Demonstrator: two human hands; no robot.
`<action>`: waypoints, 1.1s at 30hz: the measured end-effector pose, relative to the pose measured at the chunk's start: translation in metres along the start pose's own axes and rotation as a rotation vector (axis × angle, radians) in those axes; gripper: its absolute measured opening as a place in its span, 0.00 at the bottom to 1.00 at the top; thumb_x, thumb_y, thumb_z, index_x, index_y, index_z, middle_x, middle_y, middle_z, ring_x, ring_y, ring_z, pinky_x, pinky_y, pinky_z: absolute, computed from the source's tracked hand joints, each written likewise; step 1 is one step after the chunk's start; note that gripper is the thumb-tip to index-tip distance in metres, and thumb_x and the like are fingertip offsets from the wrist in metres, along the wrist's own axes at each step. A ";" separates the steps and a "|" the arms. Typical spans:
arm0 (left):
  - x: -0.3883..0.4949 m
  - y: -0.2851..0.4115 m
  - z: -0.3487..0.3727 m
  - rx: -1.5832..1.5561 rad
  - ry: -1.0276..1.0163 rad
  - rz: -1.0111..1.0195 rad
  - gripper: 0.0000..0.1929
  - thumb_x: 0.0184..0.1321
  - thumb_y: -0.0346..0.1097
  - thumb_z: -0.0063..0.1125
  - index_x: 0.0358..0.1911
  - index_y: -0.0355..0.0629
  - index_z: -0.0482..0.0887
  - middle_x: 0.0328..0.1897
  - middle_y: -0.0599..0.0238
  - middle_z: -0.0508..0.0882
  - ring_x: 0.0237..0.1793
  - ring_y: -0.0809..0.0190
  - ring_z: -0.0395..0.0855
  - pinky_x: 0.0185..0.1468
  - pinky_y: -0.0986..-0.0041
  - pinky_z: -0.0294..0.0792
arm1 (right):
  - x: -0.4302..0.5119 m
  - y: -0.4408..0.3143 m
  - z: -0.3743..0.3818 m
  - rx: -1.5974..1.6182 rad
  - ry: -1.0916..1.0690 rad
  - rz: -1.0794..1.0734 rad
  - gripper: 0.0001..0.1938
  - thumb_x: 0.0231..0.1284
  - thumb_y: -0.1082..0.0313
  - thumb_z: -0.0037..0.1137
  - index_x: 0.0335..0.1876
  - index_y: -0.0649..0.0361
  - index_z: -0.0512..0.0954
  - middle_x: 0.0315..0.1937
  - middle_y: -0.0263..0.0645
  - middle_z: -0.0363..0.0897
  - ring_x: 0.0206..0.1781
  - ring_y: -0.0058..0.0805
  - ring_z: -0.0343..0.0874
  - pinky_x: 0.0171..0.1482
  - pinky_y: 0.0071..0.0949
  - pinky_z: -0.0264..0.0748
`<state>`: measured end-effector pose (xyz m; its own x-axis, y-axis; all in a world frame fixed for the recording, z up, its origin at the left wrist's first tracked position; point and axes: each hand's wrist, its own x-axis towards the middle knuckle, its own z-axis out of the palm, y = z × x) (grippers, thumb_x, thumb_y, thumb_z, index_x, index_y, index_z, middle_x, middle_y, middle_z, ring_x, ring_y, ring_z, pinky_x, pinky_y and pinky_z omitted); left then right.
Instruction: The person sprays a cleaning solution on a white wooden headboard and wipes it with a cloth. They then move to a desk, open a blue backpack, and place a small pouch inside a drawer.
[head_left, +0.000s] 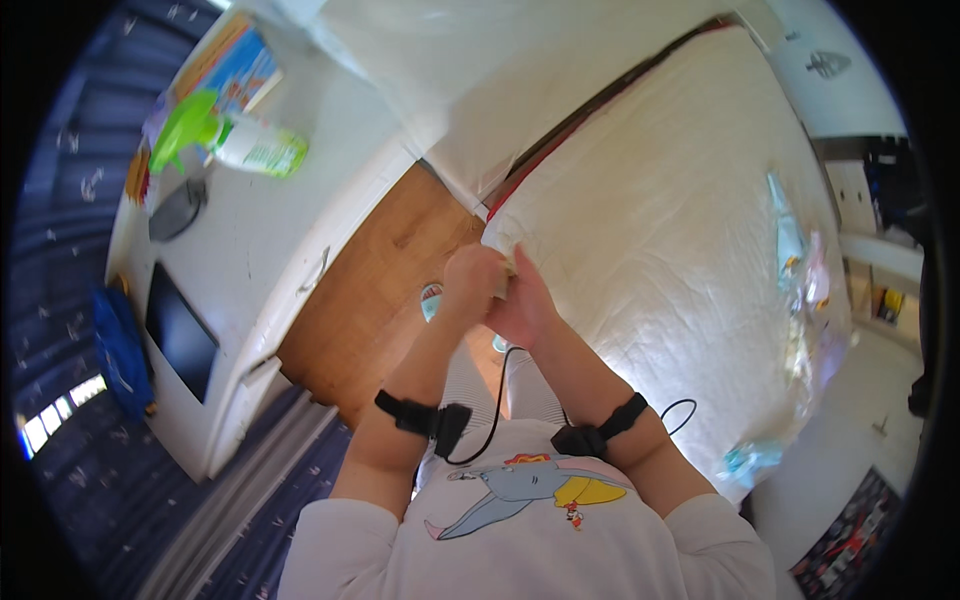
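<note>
My left hand (474, 279) and my right hand (526, 306) meet in front of me, above the edge of the bed. Between them is a small pale, folded-looking object (504, 282), mostly covered and too blurred to name. The left fingers curl over it from one side. On the other side, the right palm and fingers press against it, with the right thumb pointing up. Each forearm wears a black strap with a small box, the left strap (429, 420) and the right strap (596, 433). A black cable (501, 397) runs between them.
The bed (660, 195) has a pale cover, with plastic-wrapped items (787, 240) along its right side. At left, a white desk (277, 225) bears a green-topped spray bottle (259, 146), a computer mouse (178, 210), a dark tablet (180, 330) and a book (238, 71). Wood floor (390, 277) lies between.
</note>
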<state>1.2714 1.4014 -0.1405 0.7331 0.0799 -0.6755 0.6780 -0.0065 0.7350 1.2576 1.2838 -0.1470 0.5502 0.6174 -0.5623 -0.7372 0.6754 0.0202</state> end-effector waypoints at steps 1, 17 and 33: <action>-0.008 -0.005 0.004 0.430 -0.039 0.398 0.25 0.62 0.50 0.42 0.56 0.40 0.70 0.56 0.53 0.73 0.60 0.50 0.66 0.60 0.57 0.60 | 0.001 -0.002 0.001 -0.065 0.072 -0.099 0.22 0.67 0.51 0.39 0.58 0.60 0.65 0.55 0.40 0.69 0.59 0.32 0.68 0.58 0.39 0.67; -0.011 -0.052 -0.100 0.338 -0.056 0.348 0.17 0.62 0.30 0.47 0.56 0.39 0.71 0.55 0.61 0.75 0.54 0.64 0.72 0.56 0.74 0.64 | 0.116 -0.068 0.108 0.079 0.208 -1.248 0.30 0.62 0.66 0.47 0.69 0.59 0.52 0.62 0.42 0.62 0.54 0.31 0.69 0.54 0.26 0.67; 0.025 -0.035 -0.086 0.434 -0.181 0.191 0.16 0.61 0.28 0.51 0.53 0.35 0.72 0.48 0.61 0.78 0.48 0.67 0.76 0.53 0.79 0.66 | 0.218 -0.035 -0.061 -0.293 0.866 -0.466 0.29 0.62 0.51 0.47 0.62 0.63 0.61 0.45 0.46 0.75 0.46 0.33 0.73 0.49 0.29 0.68</action>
<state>1.2615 1.4896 -0.1780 0.8175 -0.1368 -0.5594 0.4631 -0.4211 0.7799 1.3798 1.3704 -0.3209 0.4198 -0.2626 -0.8688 -0.6533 0.5771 -0.4900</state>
